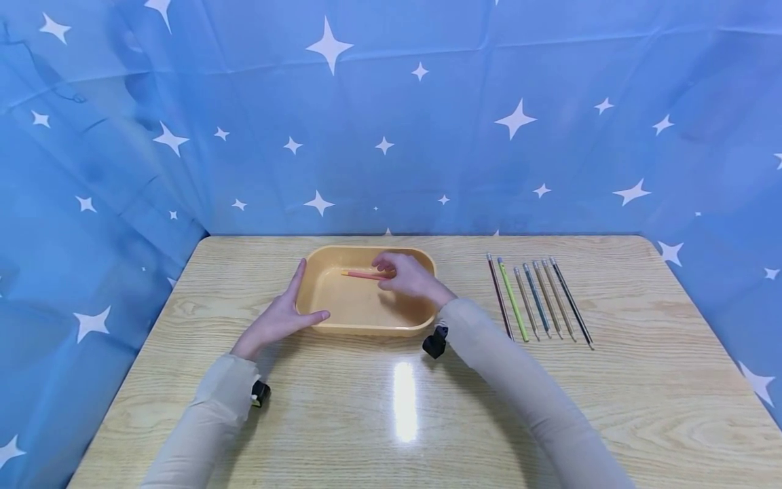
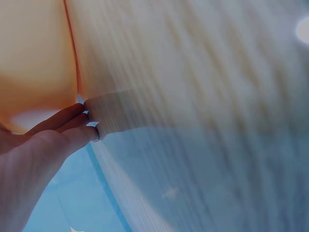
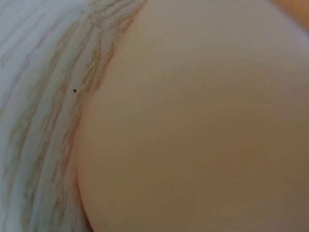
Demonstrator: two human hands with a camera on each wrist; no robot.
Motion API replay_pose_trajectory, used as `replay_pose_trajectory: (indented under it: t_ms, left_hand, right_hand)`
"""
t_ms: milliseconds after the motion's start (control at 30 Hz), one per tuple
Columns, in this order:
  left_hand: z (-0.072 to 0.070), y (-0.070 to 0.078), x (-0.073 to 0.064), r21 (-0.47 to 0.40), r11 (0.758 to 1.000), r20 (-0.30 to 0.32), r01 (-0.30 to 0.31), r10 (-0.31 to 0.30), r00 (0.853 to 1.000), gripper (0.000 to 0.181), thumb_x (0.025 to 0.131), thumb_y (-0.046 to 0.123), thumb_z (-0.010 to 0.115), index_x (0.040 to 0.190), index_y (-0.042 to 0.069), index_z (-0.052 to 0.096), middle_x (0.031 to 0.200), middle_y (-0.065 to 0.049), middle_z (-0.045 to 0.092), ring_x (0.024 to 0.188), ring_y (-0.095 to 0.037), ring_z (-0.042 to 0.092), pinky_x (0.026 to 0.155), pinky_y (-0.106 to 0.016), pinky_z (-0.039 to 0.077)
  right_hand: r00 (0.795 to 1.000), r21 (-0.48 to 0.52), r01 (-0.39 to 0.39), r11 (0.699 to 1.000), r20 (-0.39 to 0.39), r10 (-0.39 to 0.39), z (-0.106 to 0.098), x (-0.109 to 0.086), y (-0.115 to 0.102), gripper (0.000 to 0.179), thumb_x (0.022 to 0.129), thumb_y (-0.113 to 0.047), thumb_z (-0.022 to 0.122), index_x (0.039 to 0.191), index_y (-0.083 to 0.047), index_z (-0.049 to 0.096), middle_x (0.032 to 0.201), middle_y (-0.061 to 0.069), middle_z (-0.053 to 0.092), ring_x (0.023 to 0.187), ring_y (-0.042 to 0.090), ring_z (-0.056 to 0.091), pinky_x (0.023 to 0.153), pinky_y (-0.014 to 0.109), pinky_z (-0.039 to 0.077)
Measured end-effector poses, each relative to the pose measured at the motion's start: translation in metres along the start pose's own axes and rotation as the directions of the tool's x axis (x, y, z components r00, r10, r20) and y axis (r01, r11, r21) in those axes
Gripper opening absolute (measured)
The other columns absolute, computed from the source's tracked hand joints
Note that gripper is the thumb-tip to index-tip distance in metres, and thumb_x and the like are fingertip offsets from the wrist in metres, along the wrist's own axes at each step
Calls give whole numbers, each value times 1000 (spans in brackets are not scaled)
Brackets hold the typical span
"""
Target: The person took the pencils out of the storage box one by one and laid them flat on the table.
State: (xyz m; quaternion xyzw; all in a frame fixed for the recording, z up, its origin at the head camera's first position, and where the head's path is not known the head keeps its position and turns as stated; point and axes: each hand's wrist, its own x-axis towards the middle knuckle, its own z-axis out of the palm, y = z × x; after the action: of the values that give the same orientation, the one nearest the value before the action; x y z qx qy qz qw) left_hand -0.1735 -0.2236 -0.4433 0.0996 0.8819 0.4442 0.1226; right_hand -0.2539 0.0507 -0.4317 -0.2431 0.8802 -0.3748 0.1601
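A shallow tan plastic tray (image 1: pixel 348 302) stands near the table's back edge. My left hand (image 1: pixel 284 316) rests against its front left corner, straight fingers along the outer left wall and thumb over the front rim. In the left wrist view, the fingers (image 2: pixel 72 123) touch the outside of the tray (image 2: pixel 34 53). Reaching into the tray from the right, my right hand (image 1: pixel 411 275) pinches the right end of a red pencil (image 1: pixel 363 275) between curled fingers and thumb. Neither the right hand nor the pencil shows clearly in the right wrist view; the blurred tray (image 3: pixel 193 135) fills most of it.
To the right of the tray, several pencils lie side by side, among them a dark red pencil (image 1: pixel 499 295), a green pencil (image 1: pixel 513 299) and a black pencil (image 1: pixel 571 302). A blue star-patterned curtain (image 1: pixel 391 170) hangs behind the wood-grain table (image 1: pixel 342 414).
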Motion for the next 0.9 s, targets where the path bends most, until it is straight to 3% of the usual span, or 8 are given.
replay_pose_trajectory:
  t_ms: [233, 400, 900]
  left_hand:
    - [0, -1, 1, 0, 1000, -2, -3, 3, 1000, 115, 83, 38, 76, 155, 20, -11, 158, -23, 6, 134, -50, 25, 107, -59, 24]
    - [0, -2, 1, 4, 1000, -1, 3, -3, 1000, 115, 83, 38, 76, 155, 22, -12, 158, -22, 6, 135, -49, 25, 108, -58, 24]
    - [1, -2, 1, 4, 1000, -3, 11, -11, 1000, 115, 83, 38, 76, 155, 22, -11, 158, -21, 6, 136, -48, 24, 108, -59, 24]
  right_hand:
    - [1000, -21, 3, 1000, 29, -3, 3, 0, 2, 49, 85, -5, 72, 131, -2, 56, 123, 11, 62, 111, 25, 58, 97, 36, 44]
    - [1000, -52, 11, 999, 27, -10, 6, 2, 3, 48, 82, -4, 73, 127, -2, 58, 115, 11, 64, 104, 23, 59, 92, 34, 47]
    - [998, -20, -25, 999, 49, 26, 8, 4, 6, 48, 79, 0, 75, 124, 0, 58, 106, 12, 62, 93, 21, 59, 83, 30, 49]
